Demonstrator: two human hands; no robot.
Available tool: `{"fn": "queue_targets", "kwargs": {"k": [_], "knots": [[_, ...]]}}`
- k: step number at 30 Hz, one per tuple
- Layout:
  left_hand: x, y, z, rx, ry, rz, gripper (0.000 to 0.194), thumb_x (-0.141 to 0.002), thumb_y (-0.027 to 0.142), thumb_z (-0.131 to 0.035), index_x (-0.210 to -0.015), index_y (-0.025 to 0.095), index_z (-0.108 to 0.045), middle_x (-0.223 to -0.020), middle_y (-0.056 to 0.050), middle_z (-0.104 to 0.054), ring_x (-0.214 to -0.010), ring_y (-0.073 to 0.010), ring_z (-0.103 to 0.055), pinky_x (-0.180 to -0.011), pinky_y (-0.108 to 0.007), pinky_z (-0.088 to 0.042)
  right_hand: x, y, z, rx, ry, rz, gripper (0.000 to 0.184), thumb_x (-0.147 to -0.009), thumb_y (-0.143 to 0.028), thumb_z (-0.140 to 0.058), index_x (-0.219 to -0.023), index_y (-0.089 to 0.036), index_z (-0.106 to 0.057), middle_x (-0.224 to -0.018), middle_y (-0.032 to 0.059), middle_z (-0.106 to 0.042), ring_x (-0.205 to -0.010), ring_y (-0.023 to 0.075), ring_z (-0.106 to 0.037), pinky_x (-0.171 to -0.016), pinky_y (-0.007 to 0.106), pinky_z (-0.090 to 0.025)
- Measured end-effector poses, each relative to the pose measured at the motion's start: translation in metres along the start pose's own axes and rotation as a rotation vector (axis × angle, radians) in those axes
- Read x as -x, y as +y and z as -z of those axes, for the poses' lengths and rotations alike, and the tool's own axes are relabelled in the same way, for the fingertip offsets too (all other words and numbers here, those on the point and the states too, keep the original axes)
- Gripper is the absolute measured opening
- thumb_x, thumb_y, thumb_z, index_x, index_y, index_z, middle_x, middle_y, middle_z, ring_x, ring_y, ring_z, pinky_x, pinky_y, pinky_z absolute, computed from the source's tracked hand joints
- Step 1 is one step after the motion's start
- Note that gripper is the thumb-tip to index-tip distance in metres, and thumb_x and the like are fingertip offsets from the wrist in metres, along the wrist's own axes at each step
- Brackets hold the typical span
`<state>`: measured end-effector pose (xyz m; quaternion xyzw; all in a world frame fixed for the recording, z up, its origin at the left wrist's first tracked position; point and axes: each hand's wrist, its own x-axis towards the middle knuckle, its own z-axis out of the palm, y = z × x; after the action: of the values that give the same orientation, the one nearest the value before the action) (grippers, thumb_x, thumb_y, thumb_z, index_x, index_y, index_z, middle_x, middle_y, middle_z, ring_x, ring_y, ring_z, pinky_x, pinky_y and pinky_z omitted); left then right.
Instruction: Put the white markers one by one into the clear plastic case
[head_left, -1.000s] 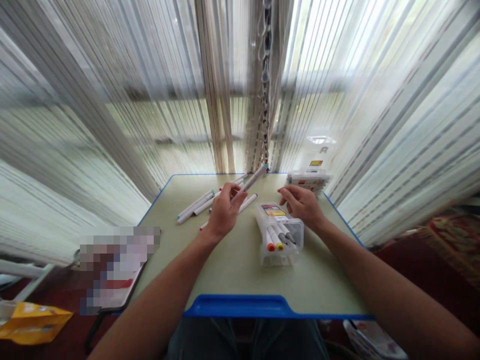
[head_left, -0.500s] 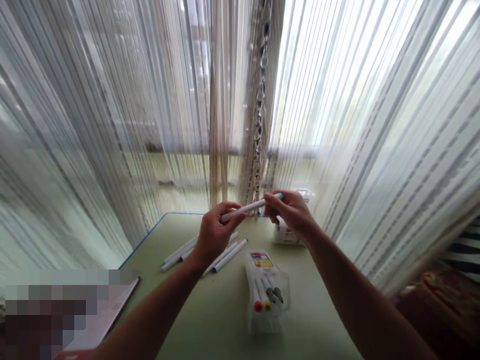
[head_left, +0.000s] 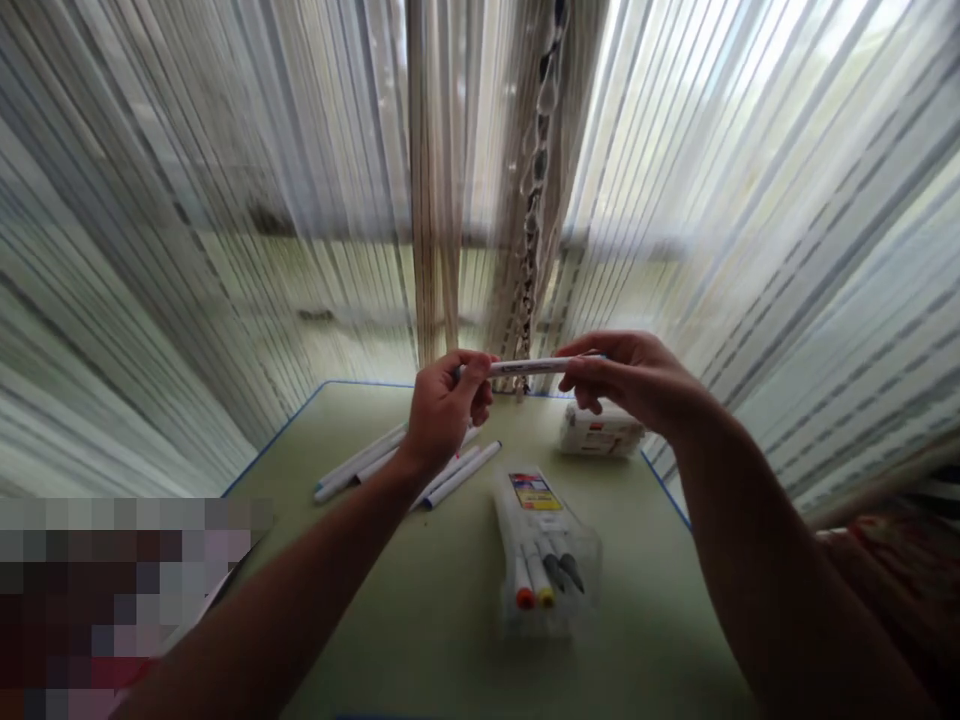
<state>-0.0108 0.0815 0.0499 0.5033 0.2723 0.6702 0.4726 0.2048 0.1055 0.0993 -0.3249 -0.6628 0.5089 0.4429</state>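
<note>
Your left hand (head_left: 442,410) pinches the nine-o'clock end of a white marker (head_left: 529,367), and your right hand (head_left: 637,380) grips its three-o'clock end. Its long axis runs nearly nine to three, above the table (head_left: 420,600). From the marker, the clear case (head_left: 536,500) lies toward six o'clock, its length running eleven to five. Loose markers (head_left: 463,476) lie toward seven, nearer your left hand; a white box (head_left: 600,438) sits near your right. Striped curtains (head_left: 337,150) hang beyond, toward twelve.
</note>
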Motion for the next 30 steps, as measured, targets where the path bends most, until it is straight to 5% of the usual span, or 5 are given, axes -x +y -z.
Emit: {"fn": "queue_targets", "kwargs": {"k": [10, 16, 30], "knots": [[0.000, 0.016, -0.003, -0.167, 0.001, -0.115, 0.007, -0.094, 0.019, -0.060, -0.087, 0.018, -0.061, -0.060, 0.007, -0.054, -0.041, -0.0031, -0.044, -0.042, -0.018, -0.035, 0.002, -0.003, -0.026, -0.014, 0.203, 0.056, 0.012, -0.072, -0.024, -0.086, -0.073, -0.018, -0.076, -0.057, 0.0025, -0.070, -0.044, 0.0086, -0.060, -0.043, 0.021, -0.043], [0.000, 0.030, 0.000, -0.187, 0.001, -0.149, 0.009, -0.092, 0.023, -0.060, -0.084, 0.020, -0.060, -0.053, 0.009, -0.043, -0.038, -0.0042, -0.039, -0.042, -0.019, -0.035, 0.002, -0.004, -0.032, -0.086, 0.132, 0.082, 0.013, -0.076, -0.028, -0.082, -0.078, -0.017, -0.075, -0.065, 0.0034, -0.074, -0.049, 0.0126, -0.066, -0.044, 0.024, -0.047], [0.012, 0.075, 0.008, -0.358, -0.221, -0.099, 0.015, -0.087, 0.029, -0.070, -0.095, 0.017, -0.066, -0.056, 0.006, -0.051, -0.044, -0.0071, -0.046, -0.041, -0.020, -0.043, 0.015, -0.016, -0.025, -0.133, -0.032, 0.174, 0.024, -0.073, -0.029, -0.085, -0.089, -0.014, -0.074, -0.073, 0.0083, -0.076, -0.055, 0.0161, -0.070, -0.044, 0.024, -0.055]]}}
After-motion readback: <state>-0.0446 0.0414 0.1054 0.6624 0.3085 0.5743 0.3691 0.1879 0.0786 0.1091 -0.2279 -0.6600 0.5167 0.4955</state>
